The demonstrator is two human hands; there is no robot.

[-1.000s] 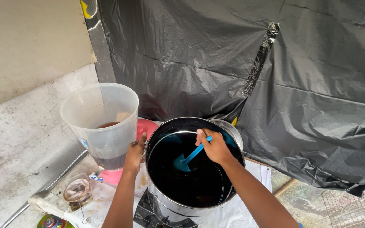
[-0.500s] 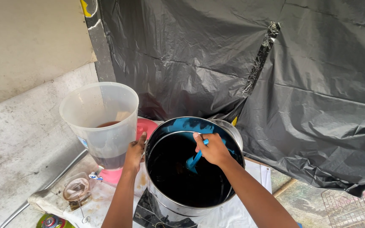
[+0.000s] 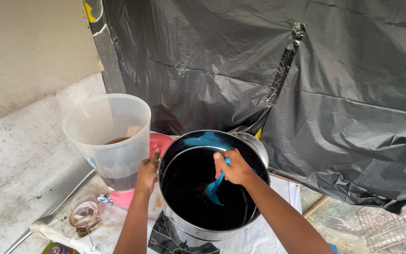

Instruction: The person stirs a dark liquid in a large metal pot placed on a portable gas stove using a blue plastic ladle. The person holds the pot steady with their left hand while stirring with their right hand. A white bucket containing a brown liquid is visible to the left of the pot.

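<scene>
Stirring dark liquid in the steel pot (image 3: pixel 184 226), right hand (image 3: pixel 233 168) grip clenched round the blue spoon (image 3: pixel 214 187).

Soft, even daylight fills the scene, with no hard shadows. The black sheet (image 3: pixel 269 75) behind the pot (image 3: pixel 212 188) shows pale sheen along its creases, brightest above and right of the pot. Inside the pot the dark liquid (image 3: pixel 198 193) is nearly black, with a blue reflection on the far inner wall. The jug (image 3: pixel 106 136) left of the pot glows translucent. Focus is sharp throughout; straight edges bend slightly toward the frame corners.
</scene>
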